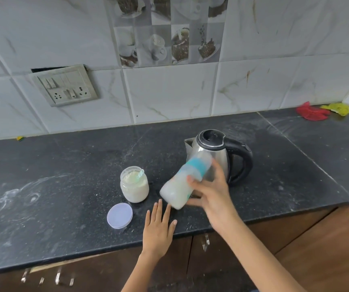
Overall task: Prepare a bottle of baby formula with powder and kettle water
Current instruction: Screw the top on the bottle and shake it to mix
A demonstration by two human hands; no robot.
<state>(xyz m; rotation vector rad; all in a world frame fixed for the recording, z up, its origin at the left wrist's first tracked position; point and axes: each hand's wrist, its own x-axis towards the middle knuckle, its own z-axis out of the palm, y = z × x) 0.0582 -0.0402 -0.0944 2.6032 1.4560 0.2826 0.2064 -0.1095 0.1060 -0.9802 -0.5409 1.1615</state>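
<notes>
milky bottle point(183, 182) in right hand's point(209, 194) grip, left hand point(158, 228) flat; one kettle point(215, 152), one jar point(134, 184).

Single head-worn wide-angle view, looking forward and down across the countertop point(64, 186) from its front edge toward the tiled back wall point(169, 91); near range, straight lines bowed.

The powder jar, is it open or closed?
Open: the jar has no lid, a scoop sticks out, and its lid lies on the counter.
</notes>
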